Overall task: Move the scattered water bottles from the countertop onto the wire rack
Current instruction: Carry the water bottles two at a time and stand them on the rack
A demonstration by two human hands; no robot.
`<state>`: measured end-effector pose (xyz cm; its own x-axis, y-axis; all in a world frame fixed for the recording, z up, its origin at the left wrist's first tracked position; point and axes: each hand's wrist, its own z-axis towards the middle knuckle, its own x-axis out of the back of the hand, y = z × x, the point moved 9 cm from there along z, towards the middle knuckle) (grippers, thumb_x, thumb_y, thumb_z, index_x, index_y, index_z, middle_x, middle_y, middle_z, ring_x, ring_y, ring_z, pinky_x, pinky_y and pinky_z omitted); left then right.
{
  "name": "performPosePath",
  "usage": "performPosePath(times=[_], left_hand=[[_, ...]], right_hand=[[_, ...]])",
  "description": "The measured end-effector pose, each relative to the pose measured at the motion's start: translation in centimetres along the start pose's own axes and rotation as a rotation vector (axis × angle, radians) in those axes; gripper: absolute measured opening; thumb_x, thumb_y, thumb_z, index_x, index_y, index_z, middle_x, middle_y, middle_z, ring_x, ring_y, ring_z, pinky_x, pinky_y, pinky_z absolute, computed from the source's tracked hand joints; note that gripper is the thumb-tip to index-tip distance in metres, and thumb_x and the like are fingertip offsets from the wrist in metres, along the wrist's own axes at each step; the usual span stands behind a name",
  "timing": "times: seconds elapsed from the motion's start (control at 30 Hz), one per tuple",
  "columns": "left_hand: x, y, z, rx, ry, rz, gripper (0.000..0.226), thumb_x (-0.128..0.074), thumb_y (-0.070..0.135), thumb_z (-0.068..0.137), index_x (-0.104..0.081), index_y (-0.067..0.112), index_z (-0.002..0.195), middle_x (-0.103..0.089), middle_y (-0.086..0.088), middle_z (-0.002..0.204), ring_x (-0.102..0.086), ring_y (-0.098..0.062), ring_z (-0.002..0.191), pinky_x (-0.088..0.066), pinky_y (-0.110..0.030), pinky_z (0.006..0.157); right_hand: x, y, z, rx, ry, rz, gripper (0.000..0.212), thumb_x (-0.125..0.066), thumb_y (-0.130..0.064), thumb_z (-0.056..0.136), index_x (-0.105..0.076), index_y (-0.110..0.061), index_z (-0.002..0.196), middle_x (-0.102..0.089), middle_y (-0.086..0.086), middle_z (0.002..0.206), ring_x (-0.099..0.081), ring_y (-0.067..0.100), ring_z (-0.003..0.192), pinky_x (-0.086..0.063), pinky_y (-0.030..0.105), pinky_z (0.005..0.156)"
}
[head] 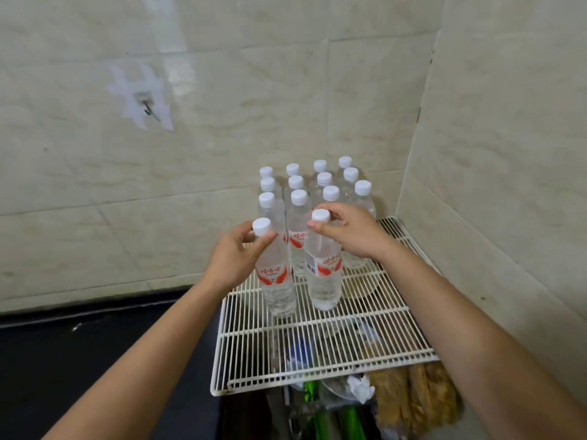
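Note:
Two clear water bottles with white caps and red labels stand upright on the white wire rack point(317, 344). My left hand point(235, 255) grips the neck of the left bottle point(276, 281). My right hand point(352, 230) holds the neck of the right bottle point(324, 277) just under its cap. Behind them, several more bottles point(317, 192) stand in neat rows at the back of the rack, against the wall corner.
The tiled wall rises behind and to the right of the rack. A dark countertop point(95, 344) lies to the left. Under the rack sit brown brooms point(419, 398), green items point(317, 414) and crumpled paper. A hook point(149, 108) is stuck on the wall.

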<state>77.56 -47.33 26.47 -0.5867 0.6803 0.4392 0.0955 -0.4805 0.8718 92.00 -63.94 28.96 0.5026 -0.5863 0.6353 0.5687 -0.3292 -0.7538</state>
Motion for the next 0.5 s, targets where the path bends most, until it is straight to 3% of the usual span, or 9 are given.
performPosePath(times=[0.13, 0.33, 0.43, 0.5], left_hand=[[0.7, 0.1, 0.9, 0.024, 0.046, -0.021, 0.031, -0.068, 0.046, 0.089, -0.071, 0.028, 0.114, -0.074, 0.009, 0.103, -0.071, -0.013, 0.097, -0.059, -0.049, 0.086], [-0.2, 0.8, 2.1, -0.026, -0.004, 0.006, 0.036, -0.07, 0.039, 0.09, -0.068, 0.023, 0.122, -0.071, 0.01, 0.113, -0.067, -0.008, 0.103, -0.057, -0.044, 0.092], [0.0, -1.2, 0.5, 0.031, -0.021, -0.091, 0.064, -0.072, 0.041, 0.087, -0.048, 0.025, 0.144, -0.051, 0.015, 0.132, -0.06, -0.009, 0.112, -0.054, -0.034, 0.093], [-0.2, -4.3, -1.0, 0.148, -0.037, -0.145, 0.088, -0.075, 0.048, 0.081, -0.031, 0.025, 0.154, -0.041, 0.007, 0.146, -0.052, -0.015, 0.125, -0.049, -0.034, 0.095]], right_hand=[[-0.3, -1.0, 0.0, -0.02, 0.11, 0.022, 0.024, -0.07, -0.049, 0.09, -0.069, -0.03, 0.105, -0.071, -0.01, 0.102, -0.066, 0.014, 0.101, -0.054, 0.038, 0.091], [-1.3, -2.0, 0.0, -0.023, 0.271, -0.003, 0.05, -0.073, -0.056, 0.084, -0.067, -0.027, 0.125, -0.071, -0.009, 0.114, -0.066, 0.009, 0.1, -0.056, 0.034, 0.089], [-2.2, -0.2, -1.0, -0.045, 0.301, 0.075, 0.062, -0.071, -0.059, 0.085, -0.057, -0.025, 0.135, -0.065, -0.006, 0.127, -0.065, 0.01, 0.107, -0.056, 0.033, 0.093], [-3.6, 2.2, -2.2, -0.105, 0.265, 0.168, 0.07, -0.071, -0.057, 0.086, -0.048, -0.023, 0.142, -0.059, -0.005, 0.135, -0.062, 0.011, 0.113, -0.053, 0.033, 0.096]])
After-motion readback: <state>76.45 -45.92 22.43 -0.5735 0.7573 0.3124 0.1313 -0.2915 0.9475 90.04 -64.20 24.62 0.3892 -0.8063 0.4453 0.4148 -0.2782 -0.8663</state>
